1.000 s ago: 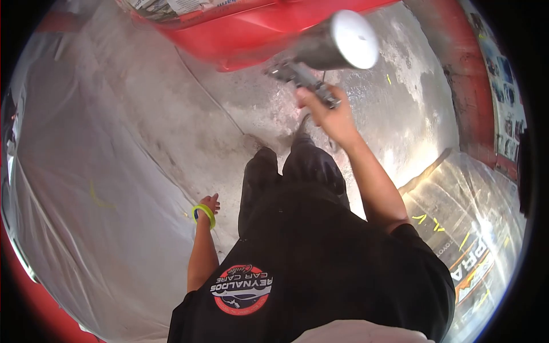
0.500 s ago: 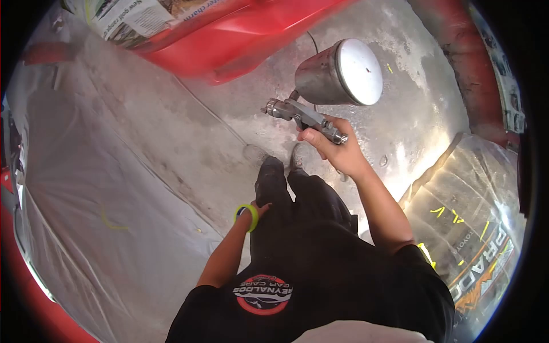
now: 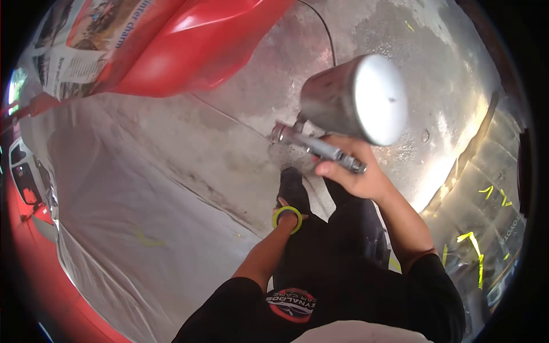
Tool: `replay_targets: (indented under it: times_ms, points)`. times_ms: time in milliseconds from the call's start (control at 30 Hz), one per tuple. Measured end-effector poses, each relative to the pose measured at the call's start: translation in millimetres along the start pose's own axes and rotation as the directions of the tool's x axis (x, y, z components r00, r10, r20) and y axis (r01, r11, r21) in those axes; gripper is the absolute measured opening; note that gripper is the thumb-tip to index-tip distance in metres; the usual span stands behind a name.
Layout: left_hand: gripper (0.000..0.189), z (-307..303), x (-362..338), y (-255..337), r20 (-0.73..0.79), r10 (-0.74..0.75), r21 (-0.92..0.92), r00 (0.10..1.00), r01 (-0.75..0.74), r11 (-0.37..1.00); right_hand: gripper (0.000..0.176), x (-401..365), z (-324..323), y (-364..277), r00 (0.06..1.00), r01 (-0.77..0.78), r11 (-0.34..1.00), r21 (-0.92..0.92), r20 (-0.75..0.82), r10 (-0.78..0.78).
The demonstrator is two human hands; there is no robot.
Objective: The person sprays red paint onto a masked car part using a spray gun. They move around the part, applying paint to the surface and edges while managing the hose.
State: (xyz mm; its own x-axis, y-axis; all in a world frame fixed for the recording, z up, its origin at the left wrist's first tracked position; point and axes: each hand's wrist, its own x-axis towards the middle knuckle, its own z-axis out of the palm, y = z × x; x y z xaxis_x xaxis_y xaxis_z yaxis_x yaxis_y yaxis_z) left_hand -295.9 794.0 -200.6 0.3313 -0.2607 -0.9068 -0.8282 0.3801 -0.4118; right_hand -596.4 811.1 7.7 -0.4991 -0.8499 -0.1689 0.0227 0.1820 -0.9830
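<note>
My right hand (image 3: 357, 171) is wrapped round the grip of a metal spray gun (image 3: 317, 146), its nozzle pointing left. A large silver paint cup (image 3: 331, 97) with a pale round lid (image 3: 382, 100) sits atop the gun. Lower down, my left hand (image 3: 291, 207) hangs against my dark trouser leg (image 3: 306, 240), the few visible fingers apart. A yellow-green ring (image 3: 287, 220) circles that wrist and hides part of the hand. Beyond the gun, to the upper left, is a glossy red car panel (image 3: 189, 63), apart from the nozzle.
Printed newspaper (image 3: 77, 51) covers part of the red panel. Plastic sheeting (image 3: 120, 188) spreads at left beside a red vehicle body (image 3: 63, 291). A dark hose (image 3: 327, 28) crosses the concrete floor (image 3: 377, 34). Sheeting with yellow tape strips (image 3: 472, 243) covers a surface at right.
The spray gun and my right hand have moved lower and slightly right in view. The red panel has shifted left as the view turned. My left hand appears farther right, still by my leg.
</note>
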Motion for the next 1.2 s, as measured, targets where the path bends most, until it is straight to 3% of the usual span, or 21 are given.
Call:
replay_targets:
  times_ms: [67,133,233,333,467,533,633,667,733,767,800,833,867,933,1033,1133,1167,1200]
  points:
    - [0.136,6,0,0,-0.027,-0.035,0.053,0.999,0.037,0.998,0.038,-1,3,16,1.0,0.003,1.0,-0.003,-0.024,-0.003]
    - [0.132,13,8,0,-0.092,-0.043,0.081,0.995,0.05,0.995,0.052,-1,-8,40,0.98,-0.118,0.991,-0.057,-0.168,0.107]
    - [0.129,6,-7,0,-0.135,-0.048,0.134,0.99,0.066,0.989,0.047,13,-24,47,0.87,-0.174,0.982,0.076,-0.456,0.19]
    - [0.128,5,-2,-6,-0.174,0.011,0.157,0.985,0.017,0.987,0.044,19,-23,54,0.829,-0.102,0.987,0.122,-0.539,0.152]
    - [0.126,-1,0,-8,-0.163,0.038,0.145,0.986,-0.014,0.989,0.046,0,5,78,0.92,-0.088,0.996,-0.001,-0.384,0.081]
    - [0.123,3,5,-6,-0.206,0.028,0.196,0.978,0.014,0.981,0.032,-10,26,82,0.972,0.054,0.998,0.035,-0.231,-0.044]
    - [0.122,2,2,-6,-0.21,0.047,0.19,0.976,-0.006,0.982,0.033,-15,43,82,0.984,-0.033,0.965,0.259,-0.159,0.076]
    - [0.121,2,0,-6,-0.211,0.046,0.19,0.976,-0.005,0.982,0.034,-13,44,86,0.98,-0.021,0.966,0.258,-0.184,0.071]
    - [0.121,0,0,-4,-0.217,0.046,0.189,0.975,-0.004,0.982,0.036,-6,35,102,0.924,0.061,0.984,-0.166,-0.364,-0.119]
    - [0.12,0,0,-5,-0.227,0.052,0.19,0.972,-0.008,0.982,0.038,3,24,100,0.929,-0.085,0.995,0.05,-0.357,0.097]
    - [0.119,-1,0,-6,-0.236,0.058,0.193,0.97,-0.012,0.981,0.038,9,18,96,0.874,-0.113,0.993,0.043,-0.471,0.12]
    - [0.118,-1,-1,-7,-0.244,0.065,0.196,0.968,-0.016,0.98,0.04,19,15,103,0.806,-0.017,0.985,0.17,-0.58,0.114]
    - [0.117,-1,-2,-7,-0.243,0.064,0.194,0.968,-0.016,0.981,0.041,21,5,102,0.782,-0.112,0.977,0.18,-0.591,0.199]
    - [0.116,-4,-4,-5,-0.245,0.066,0.187,0.967,-0.02,0.982,0.04,35,2,109,0.674,0.02,0.995,0.097,-0.737,0.058]
    - [0.114,-7,-6,-2,-0.239,0.054,0.17,0.969,-0.013,0.985,0.037,24,3,116,0.763,-0.072,0.994,0.077,-0.638,0.105]
    - [0.114,-8,-3,-1,-0.236,0.05,0.179,0.971,-0.007,0.984,0.036,6,12,126,0.918,0.029,0.992,0.126,-0.395,0.024]
    - [0.114,-8,-2,0,-0.236,0.055,0.182,0.97,-0.011,0.983,0.038,1,10,127,0.952,-0.015,0.987,0.157,-0.3,0.062]
    - [0.113,-8,-2,0,-0.234,0.059,0.186,0.97,-0.015,0.983,0.04,0,8,129,0.946,-0.028,0.993,0.115,-0.319,0.064]
